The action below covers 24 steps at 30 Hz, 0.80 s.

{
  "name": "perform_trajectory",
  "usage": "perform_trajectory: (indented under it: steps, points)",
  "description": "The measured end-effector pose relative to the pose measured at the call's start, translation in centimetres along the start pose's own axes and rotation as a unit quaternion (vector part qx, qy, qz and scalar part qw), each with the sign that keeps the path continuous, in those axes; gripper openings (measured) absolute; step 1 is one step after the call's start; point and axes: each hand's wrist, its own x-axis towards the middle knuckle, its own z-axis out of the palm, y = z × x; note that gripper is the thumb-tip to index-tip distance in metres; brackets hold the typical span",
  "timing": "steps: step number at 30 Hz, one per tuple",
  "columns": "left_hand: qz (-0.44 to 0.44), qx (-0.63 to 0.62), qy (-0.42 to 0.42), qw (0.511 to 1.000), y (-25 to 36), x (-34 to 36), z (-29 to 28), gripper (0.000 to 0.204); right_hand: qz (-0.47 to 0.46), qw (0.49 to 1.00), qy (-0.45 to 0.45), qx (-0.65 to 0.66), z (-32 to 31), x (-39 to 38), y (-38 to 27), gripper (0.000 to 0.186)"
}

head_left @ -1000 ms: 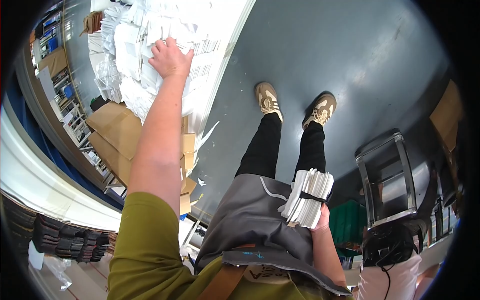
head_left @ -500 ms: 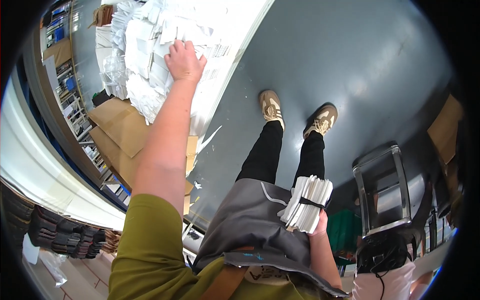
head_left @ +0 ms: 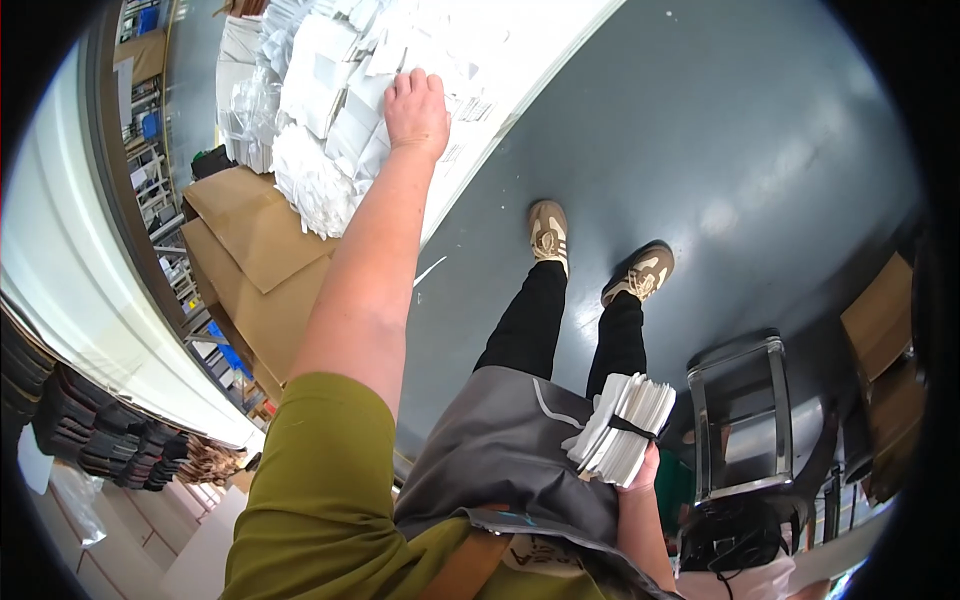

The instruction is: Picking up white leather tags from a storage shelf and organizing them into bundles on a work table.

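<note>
My left hand (head_left: pixel 417 112) stretches forward over a pile of white papers and slips (head_left: pixel 318 75) on a white table. Its fingers are bent and close together, with the tips down among the papers. What they hold, if anything, is hidden. Low in front of my apron, my right hand (head_left: pixel 643 470) grips a thick bundle of white folded papers (head_left: pixel 632 437) from its near side. A black band (head_left: pixel 632 428) runs around the middle of that bundle, and its sheet edges fan slightly upward. Most of the right fingers are behind it.
Brown cardboard (head_left: pixel 265 225) lies beside the pile on the left. A metal-framed stool (head_left: pixel 742 415) stands at right, near a cardboard box (head_left: pixel 880 315). Dark stacked pieces (head_left: pixel 100 430) sit at lower left. A grey floor (head_left: pixel 720 130) stretches past the table edge.
My left hand has shifted rightward over the pile, and its fingers have drawn closer together. The view has turned a little. The right hand keeps hold of the banded bundle.
</note>
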Motion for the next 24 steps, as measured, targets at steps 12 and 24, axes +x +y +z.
perform_trajectory:
  steps: [12, 24]
  points:
    - [0.025, -0.098, 0.071, 0.992, -0.4, -0.3, 0.8, 0.028, 0.016, 0.992, 0.009, -0.128, 4.5, -0.7, -5.4, 0.087]
    - [0.043, -0.096, 0.089, 0.99, 0.3, 0.0, 1.9, 0.018, -0.004, 0.983, -0.002, -0.184, 4.6, 0.4, -4.6, 0.096]
